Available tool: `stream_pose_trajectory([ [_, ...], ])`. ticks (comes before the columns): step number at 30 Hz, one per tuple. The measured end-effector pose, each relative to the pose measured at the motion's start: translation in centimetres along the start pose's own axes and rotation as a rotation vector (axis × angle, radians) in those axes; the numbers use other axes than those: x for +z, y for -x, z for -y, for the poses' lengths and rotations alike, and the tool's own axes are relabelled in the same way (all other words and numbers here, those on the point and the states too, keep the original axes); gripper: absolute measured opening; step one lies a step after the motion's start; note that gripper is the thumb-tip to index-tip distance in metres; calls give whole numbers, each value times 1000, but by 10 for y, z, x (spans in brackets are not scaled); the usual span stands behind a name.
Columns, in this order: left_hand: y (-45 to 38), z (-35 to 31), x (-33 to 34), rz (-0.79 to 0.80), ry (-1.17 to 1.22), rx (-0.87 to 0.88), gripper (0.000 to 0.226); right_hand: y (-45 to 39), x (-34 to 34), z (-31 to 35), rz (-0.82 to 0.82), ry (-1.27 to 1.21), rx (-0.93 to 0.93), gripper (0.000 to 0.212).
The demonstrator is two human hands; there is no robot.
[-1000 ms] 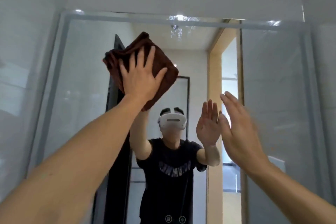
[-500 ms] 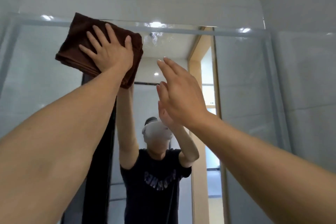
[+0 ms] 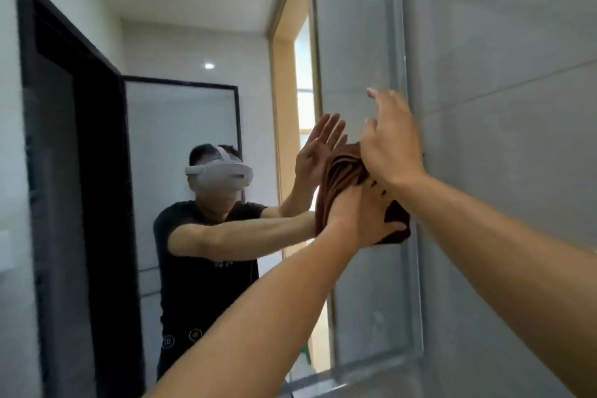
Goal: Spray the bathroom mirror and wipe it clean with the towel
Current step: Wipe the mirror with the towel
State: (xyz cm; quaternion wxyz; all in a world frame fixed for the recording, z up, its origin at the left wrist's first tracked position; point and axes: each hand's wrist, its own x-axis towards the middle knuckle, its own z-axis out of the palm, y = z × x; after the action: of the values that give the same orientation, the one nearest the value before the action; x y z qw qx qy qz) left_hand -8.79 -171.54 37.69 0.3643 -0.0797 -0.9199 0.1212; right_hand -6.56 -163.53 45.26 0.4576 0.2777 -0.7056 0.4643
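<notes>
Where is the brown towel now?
In the head view, the brown towel is pressed by the left hand against the mirror's right edge, below the right hand.

The left hand (image 3: 358,216) presses a brown towel (image 3: 395,220) flat on the mirror (image 3: 355,58), near its right edge. The right hand (image 3: 389,142) is held up just above, fingers straight, partly over the towel.

One head-worn wide-angle view, close to the mirror (image 3: 200,126), facing it slightly from the left and perhaps tilted upward, its right edge in frame, edges blurred.
</notes>
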Motion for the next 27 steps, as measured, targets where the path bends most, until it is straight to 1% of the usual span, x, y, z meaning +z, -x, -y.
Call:
stream_pose_trajectory([
  [1, 18, -5, 22, 64, -60, 47, 74, 9, 1, -3, 21, 5, 3, 49],
  [3, 57, -5, 69, 173, -148, 139, 82, 31, 8, -6, 56, 17, 22, 48],
  [5, 101, 1, 97, 279, -144, 207, 86, 54, 15, -7, 81, 27, 46, 48],
  [6, 124, 7, 108, 298, -153, 229, 88, 65, 18, -7, 93, 29, 61, 47],
  [7, 144, 14, 114, 278, -153, 237, 90, 75, 21, -6, 107, 31, 79, 48],
  [8, 160, 23, 115, 290, -196, 244, 91, 85, 22, -6, 121, 32, 98, 48],
  [10, 189, 40, 111, 274, -254, 237, 88, 105, 24, -4, 147, 37, 136, 48],
  [12, 217, 59, 99, 180, -307, 220, 83, 123, 27, -3, 166, 43, 175, 49],
  [13, 232, 69, 91, 137, -338, 199, 80, 132, 28, -3, 173, 47, 191, 48],
  [15, 264, 89, 73, 105, -371, 138, 76, 147, 30, -1, 191, 61, 220, 48],
  [18, 315, 124, 48, 59, -413, -11, 73, 164, 32, 11, 238, 60, 238, 46],
  [23, 399, 177, 15, -102, -468, -248, 66, 185, 45, 46, 322, -1, 221, 46],
  [27, 460, 213, -6, -207, -486, -499, 62, 199, 63, 81, 378, -105, 161, 45],
])
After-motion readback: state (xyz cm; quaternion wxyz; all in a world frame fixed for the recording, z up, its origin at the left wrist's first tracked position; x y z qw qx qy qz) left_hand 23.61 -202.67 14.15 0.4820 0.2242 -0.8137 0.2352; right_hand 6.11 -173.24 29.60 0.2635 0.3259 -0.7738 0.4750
